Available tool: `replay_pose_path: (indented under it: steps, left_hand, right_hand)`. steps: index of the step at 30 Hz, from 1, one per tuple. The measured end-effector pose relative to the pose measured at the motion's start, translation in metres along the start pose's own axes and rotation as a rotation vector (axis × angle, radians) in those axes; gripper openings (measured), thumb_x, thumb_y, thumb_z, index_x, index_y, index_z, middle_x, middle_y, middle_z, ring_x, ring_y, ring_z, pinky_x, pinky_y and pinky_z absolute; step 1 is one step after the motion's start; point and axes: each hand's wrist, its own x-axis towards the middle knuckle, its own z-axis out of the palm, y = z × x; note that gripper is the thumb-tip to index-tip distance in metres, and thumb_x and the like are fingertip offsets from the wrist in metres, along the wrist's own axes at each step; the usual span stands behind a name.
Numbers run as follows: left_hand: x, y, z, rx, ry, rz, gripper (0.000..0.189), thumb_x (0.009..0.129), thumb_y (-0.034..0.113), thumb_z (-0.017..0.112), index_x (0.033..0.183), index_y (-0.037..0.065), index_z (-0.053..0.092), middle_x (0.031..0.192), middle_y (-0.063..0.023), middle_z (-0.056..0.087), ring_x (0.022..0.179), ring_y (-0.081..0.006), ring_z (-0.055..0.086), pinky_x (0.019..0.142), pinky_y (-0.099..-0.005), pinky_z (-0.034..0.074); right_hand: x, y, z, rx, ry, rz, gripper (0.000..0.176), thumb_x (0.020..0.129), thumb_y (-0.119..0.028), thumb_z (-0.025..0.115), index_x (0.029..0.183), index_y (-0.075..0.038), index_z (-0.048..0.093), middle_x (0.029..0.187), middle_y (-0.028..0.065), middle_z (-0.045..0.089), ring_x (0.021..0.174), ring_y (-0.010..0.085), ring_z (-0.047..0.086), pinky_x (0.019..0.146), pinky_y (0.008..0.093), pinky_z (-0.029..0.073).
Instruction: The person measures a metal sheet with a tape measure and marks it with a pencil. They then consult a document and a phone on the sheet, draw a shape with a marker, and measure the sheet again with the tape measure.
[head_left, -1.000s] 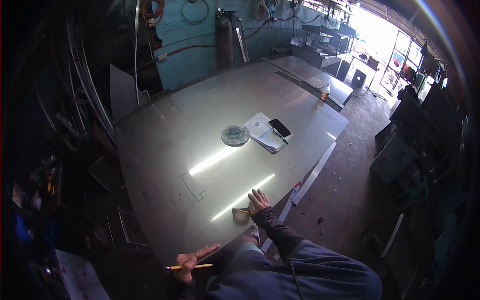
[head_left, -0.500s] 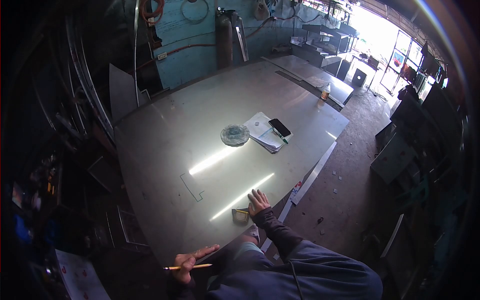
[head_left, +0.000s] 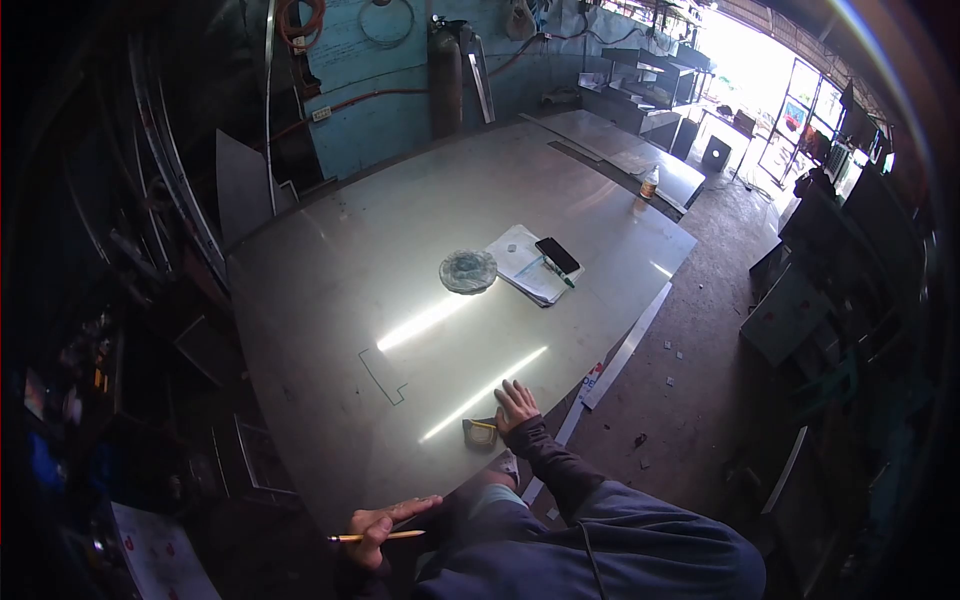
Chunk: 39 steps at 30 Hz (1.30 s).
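My left hand [head_left: 378, 525] is at the near edge of a large metal sheet [head_left: 310, 300]. Its thumb is closed on a yellow pencil [head_left: 402, 535], while its fingers stretch out to the right along the edge. Flat on the sheet, fingers spread, lies my right hand [head_left: 517, 403]. Just left of it sits a tape measure [head_left: 480, 433]. A hooked line drawing [head_left: 380, 380] is marked on the sheet to the left of a bright reflection.
Farther across the sheet are a round plastic-wrapped bundle [head_left: 468, 271], papers [head_left: 522, 262], a phone [head_left: 558, 254] and a green-and-white pen [head_left: 560, 273]. A bottle [head_left: 650, 184] stands toward the far end. Metal strips [head_left: 630, 345] lie beside the right edge, and a gas cylinder [head_left: 446, 80] stands by the wall.
Almost nothing differs. My left fingers have shifted very slightly, with the pencil still held; my right hand rests in the same place.
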Motion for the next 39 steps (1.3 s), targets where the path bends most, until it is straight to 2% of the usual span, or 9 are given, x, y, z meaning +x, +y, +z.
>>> replay_pose_path:
  steps: [15,17,18,26,39]
  left_hand:
    - [0.004,-0.005,-0.001,-0.033,-0.031,-0.018,0.056,0.082,0.026,0.036,0.104,-0.018,0.062,0.109,-0.0307,0.064,0.107,-0.0366,0.063,0.1,-0.0368,0.045]
    - [0.006,-0.005,-0.006,-0.096,-0.1,-0.083,0.058,0.081,0.024,0.036,0.114,-0.017,0.058,0.119,-0.0295,0.06,0.118,-0.0378,0.055,0.107,-0.0406,0.037]
    - [0.006,-0.004,-0.005,-0.094,-0.1,-0.086,0.058,0.081,0.024,0.036,0.114,-0.017,0.058,0.119,-0.0295,0.06,0.118,-0.0378,0.055,0.107,-0.0406,0.037]
    - [0.002,0.0,-0.005,-0.05,0.036,-0.078,0.057,0.08,0.026,0.037,0.11,-0.016,0.061,0.114,-0.0289,0.063,0.113,-0.0372,0.06,0.104,-0.0392,0.041]
    - [0.003,-0.001,-0.001,-0.067,0.034,-0.062,0.057,0.081,0.026,0.037,0.11,-0.017,0.06,0.114,-0.0291,0.063,0.112,-0.0372,0.06,0.105,-0.0391,0.041]
  right_hand:
    - [0.0,-0.001,-0.001,0.014,-0.011,0.013,0.042,0.077,-0.015,0.061,0.118,-0.009,0.06,0.132,0.0162,0.053,0.128,0.0373,0.043,0.108,0.0522,0.033]
    - [-0.001,0.001,0.0,0.015,-0.007,0.01,0.041,0.077,-0.015,0.061,0.118,-0.009,0.06,0.132,0.0163,0.053,0.128,0.0375,0.043,0.108,0.0524,0.033]
    - [0.0,0.001,0.0,0.019,-0.002,0.004,0.041,0.078,-0.015,0.061,0.118,-0.009,0.06,0.132,0.0163,0.053,0.128,0.0377,0.043,0.108,0.0525,0.033]
    - [-0.001,0.002,0.001,0.022,0.007,0.004,0.041,0.077,-0.014,0.061,0.118,-0.009,0.06,0.132,0.0162,0.052,0.128,0.0376,0.044,0.108,0.0527,0.034]
    - [0.0,-0.001,0.0,0.009,0.016,0.003,0.04,0.076,-0.013,0.061,0.116,-0.008,0.061,0.131,0.0162,0.053,0.127,0.0373,0.045,0.107,0.0515,0.035]
